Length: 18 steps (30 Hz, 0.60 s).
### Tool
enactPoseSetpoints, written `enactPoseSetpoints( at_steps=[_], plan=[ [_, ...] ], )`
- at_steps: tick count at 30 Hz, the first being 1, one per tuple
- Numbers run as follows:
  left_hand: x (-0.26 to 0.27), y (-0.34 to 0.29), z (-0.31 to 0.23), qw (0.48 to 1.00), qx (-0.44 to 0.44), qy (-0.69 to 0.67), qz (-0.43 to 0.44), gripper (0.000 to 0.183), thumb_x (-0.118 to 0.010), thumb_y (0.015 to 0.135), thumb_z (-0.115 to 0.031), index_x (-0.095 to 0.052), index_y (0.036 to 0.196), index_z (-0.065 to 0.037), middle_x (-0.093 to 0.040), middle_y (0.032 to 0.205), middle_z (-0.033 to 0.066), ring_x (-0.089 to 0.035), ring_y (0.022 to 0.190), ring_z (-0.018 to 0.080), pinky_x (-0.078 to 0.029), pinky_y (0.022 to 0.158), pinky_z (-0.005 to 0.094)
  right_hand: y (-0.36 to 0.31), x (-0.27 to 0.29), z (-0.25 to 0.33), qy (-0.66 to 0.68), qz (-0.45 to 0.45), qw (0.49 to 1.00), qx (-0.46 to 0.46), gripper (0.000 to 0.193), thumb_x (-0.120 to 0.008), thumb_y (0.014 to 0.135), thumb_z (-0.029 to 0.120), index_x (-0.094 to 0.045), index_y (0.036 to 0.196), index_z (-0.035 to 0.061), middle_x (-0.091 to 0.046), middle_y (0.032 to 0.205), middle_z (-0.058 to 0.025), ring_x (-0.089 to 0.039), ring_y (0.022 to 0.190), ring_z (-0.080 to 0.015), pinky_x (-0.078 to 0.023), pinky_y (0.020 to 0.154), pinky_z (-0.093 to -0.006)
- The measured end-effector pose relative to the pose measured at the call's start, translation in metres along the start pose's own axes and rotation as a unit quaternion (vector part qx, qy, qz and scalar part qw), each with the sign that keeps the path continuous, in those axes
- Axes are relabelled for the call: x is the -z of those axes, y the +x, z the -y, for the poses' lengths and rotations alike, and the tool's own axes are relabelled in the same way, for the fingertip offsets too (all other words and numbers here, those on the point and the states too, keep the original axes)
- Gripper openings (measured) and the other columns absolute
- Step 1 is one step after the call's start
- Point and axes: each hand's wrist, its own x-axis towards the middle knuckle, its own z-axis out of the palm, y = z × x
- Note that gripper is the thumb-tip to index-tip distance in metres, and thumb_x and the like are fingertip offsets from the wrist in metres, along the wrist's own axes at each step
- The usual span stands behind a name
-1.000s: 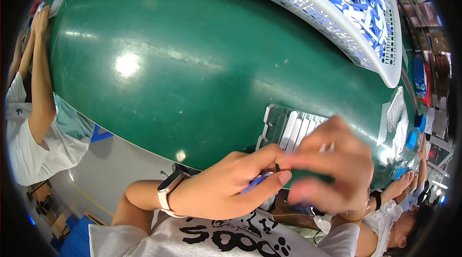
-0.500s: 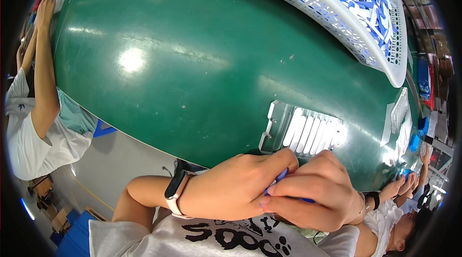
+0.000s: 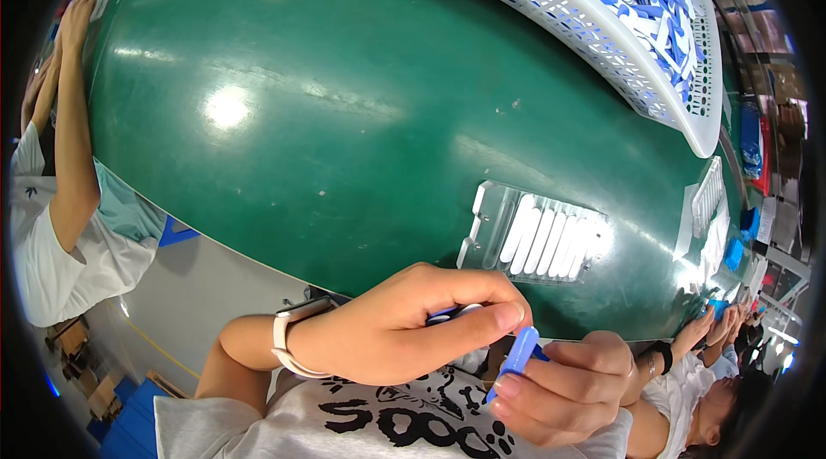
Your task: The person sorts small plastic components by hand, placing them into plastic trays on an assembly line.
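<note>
My left hand [image 3: 422, 321], with a watch on its wrist, curls around a few blue and white plastic strips [image 3: 452, 314]. Its thumb and forefinger meet beside the upper end of a blue strip [image 3: 519, 352]. That strip is pinched in my right hand [image 3: 568, 386], tilted, and a darker blue part shows behind it. Both hands are in front of my chest at the table's near edge. Just beyond them lies a clear tray [image 3: 469, 240] with several white rounded strips [image 3: 540, 242] side by side; its left end is bare.
A large white perforated basket [image 3: 619, 85] full of blue and white strips stands at the far right of the green table [image 3: 284, 115]. Another slotted tray [image 3: 707, 192] lies at the right edge. Co-workers' arms [image 3: 76, 123] show at the left and hands [image 3: 701, 330] at the right.
My hands, earlier pressed together, have moved apart. The right has shifted down and a blue strip now shows in it. The left has turned, showing strips in its palm.
</note>
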Motion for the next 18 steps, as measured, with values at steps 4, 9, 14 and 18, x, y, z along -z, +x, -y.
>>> enactPoseSetpoints(
  at_steps=[4,9,14,18],
  plan=[
    [0.004,-0.008,0.004,1.0,0.005,0.024,0.006,0.028,-0.04,0.1,-0.018,-0.06,0.103,0.001,-0.052,0.075,0.0005,-0.042,0.062,0.005,-0.037,0.056,0.022,0.003,0.006,0.001,0.092,-0.013,0.98,-0.178,0.018,-0.072,0.064,0.01,-0.067,0.082,0.0079,-0.066,0.091,-0.0076,-0.059,0.071,-0.0176,-0.047,0.062,-0.0278],
    [0.007,-0.03,0.0,0.988,0.122,-0.092,-0.012,0.039,-0.047,0.096,-0.033,-0.057,0.104,0.004,-0.048,0.071,0.0009,-0.038,0.057,0.006,-0.031,0.051,0.0218,0.022,-0.01,-0.043,0.161,-0.093,0.882,-0.433,0.013,-0.067,0.073,-0.005,-0.066,0.086,0.0002,-0.067,0.075,-0.0077,-0.06,0.057,-0.0128,-0.044,0.049,-0.0235],
    [0.01,-0.04,-0.003,0.977,0.117,-0.155,-0.087,0.04,-0.061,0.079,-0.026,-0.055,0.103,0.005,-0.044,0.068,0.0023,-0.034,0.053,0.0074,-0.026,0.047,0.0221,0.037,-0.018,-0.048,0.218,-0.095,0.834,-0.498,0.006,-0.066,0.077,-0.002,-0.065,0.083,0.0003,-0.067,0.075,-0.0049,-0.058,0.057,-0.0069,-0.039,0.047,-0.0199],
    [0.014,-0.042,-0.001,0.974,0.102,-0.203,-0.015,0.012,-0.05,0.093,-0.016,-0.049,0.094,-0.004,-0.042,0.077,-0.0017,-0.032,0.061,0.0047,-0.028,0.052,0.0202,0.032,-0.018,-0.056,0.171,-0.032,0.849,-0.499,0.006,-0.067,0.075,0.002,-0.064,0.079,0.0028,-0.066,0.072,-0.0047,-0.057,0.057,-0.014,-0.042,0.052,-0.0252]
  ],
)
